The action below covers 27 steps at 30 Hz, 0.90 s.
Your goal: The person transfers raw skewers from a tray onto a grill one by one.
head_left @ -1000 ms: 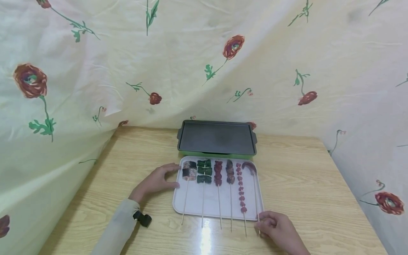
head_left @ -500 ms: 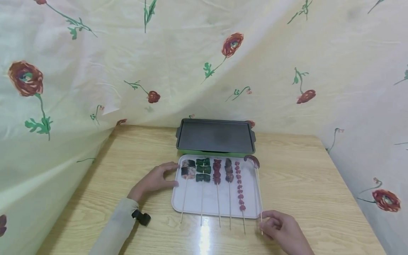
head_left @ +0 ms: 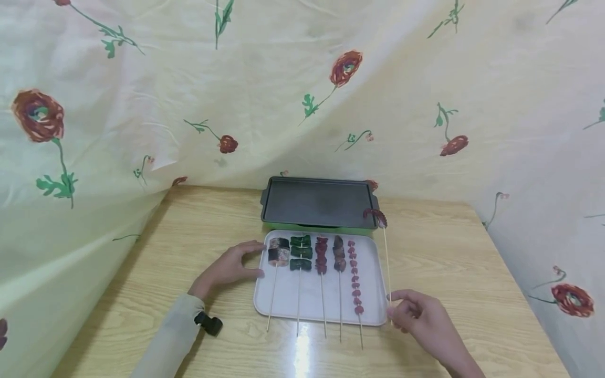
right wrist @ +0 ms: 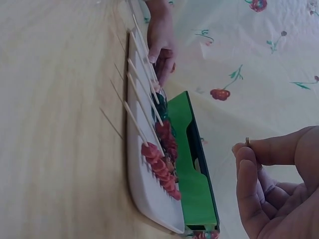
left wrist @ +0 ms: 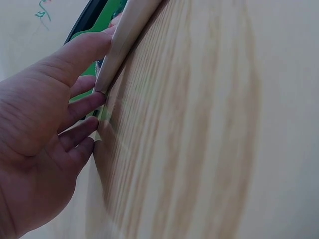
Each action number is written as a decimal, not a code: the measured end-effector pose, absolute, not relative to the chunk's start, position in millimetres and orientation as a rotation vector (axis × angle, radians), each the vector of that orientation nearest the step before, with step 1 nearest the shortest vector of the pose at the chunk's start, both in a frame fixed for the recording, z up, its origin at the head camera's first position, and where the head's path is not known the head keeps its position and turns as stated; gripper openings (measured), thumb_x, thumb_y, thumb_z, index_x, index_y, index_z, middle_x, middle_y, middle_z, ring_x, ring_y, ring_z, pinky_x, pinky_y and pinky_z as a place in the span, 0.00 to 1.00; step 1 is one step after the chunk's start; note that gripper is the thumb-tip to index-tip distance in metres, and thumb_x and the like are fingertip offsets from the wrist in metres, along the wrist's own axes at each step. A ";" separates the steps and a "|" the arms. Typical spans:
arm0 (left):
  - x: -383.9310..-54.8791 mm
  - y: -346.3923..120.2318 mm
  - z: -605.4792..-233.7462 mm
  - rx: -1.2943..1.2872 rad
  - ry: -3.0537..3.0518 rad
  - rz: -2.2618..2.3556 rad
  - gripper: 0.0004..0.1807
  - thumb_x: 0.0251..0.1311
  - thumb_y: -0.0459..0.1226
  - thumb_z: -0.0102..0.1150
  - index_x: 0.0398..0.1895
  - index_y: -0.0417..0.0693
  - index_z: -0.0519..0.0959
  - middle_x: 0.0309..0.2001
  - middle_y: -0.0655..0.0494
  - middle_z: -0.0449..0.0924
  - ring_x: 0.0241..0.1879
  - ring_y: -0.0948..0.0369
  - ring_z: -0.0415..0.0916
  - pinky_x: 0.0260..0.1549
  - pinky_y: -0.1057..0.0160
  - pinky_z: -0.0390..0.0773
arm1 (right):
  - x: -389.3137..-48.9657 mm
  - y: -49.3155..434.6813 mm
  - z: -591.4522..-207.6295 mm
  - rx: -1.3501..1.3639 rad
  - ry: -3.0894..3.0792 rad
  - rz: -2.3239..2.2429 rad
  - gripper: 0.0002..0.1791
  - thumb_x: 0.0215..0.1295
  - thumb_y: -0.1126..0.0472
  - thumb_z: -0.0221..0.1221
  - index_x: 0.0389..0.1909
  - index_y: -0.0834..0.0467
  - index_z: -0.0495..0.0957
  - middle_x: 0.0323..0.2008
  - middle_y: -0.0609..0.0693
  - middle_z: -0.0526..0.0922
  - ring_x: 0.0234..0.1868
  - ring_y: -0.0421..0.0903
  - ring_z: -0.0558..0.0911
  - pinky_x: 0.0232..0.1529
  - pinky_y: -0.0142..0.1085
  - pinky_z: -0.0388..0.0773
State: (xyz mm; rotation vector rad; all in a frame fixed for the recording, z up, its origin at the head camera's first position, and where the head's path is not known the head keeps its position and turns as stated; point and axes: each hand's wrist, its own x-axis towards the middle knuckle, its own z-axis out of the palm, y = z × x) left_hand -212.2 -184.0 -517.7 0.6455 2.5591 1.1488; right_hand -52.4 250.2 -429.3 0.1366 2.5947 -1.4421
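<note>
My right hand pinches the stick of a skewer near its lower end. A curled dark red piece like an octopus tentacle tops it, over the griddle's front right corner. In the right wrist view only the stick's end shows between thumb and fingers. My left hand touches the left edge of a white tray, its fingers spread and relaxed along the rim. On the tray lie several skewers, among them a fish-like one, a green one and one of small red pieces.
A black griddle with a green base stands right behind the tray. The skewers' sticks jut past the tray's front edge. Flowered cloth hangs behind and beside the wooden table.
My right hand has lifted the tentacle skewer off the tray's right side and moved it forward, so its top now overlaps the griddle's corner. The left hand stays at the tray.
</note>
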 end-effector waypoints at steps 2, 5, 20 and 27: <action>-212.2 -183.9 -518.5 0.639 2.559 1.148 0.40 0.56 0.51 0.75 0.72 0.53 0.72 0.75 0.49 0.66 0.76 0.48 0.59 0.74 0.45 0.62 | -61.3 250.1 -427.4 0.096 2.605 -1.459 0.20 0.66 0.67 0.65 0.56 0.71 0.78 0.26 0.55 0.83 0.28 0.48 0.83 0.30 0.35 0.84; -212.2 -183.5 -519.0 0.630 2.561 1.148 0.40 0.56 0.51 0.75 0.72 0.54 0.73 0.75 0.49 0.66 0.76 0.48 0.59 0.74 0.44 0.62 | -75.8 249.2 -426.8 0.053 2.608 -1.487 0.19 0.66 0.68 0.64 0.56 0.72 0.78 0.26 0.55 0.83 0.28 0.48 0.83 0.30 0.35 0.85; -211.8 -183.0 -518.1 0.630 2.557 1.174 0.39 0.57 0.50 0.75 0.72 0.54 0.73 0.75 0.48 0.66 0.76 0.48 0.59 0.75 0.44 0.61 | -145.5 254.8 -434.8 0.020 2.640 -1.497 0.20 0.69 0.64 0.62 0.57 0.72 0.77 0.30 0.58 0.86 0.30 0.49 0.84 0.33 0.38 0.85; -211.6 -182.5 -518.8 0.623 2.560 1.162 0.40 0.57 0.50 0.75 0.72 0.54 0.73 0.75 0.49 0.66 0.77 0.48 0.58 0.75 0.45 0.61 | -165.1 257.8 -443.6 0.088 2.618 -1.486 0.20 0.70 0.62 0.61 0.57 0.71 0.78 0.32 0.59 0.87 0.33 0.50 0.85 0.35 0.36 0.85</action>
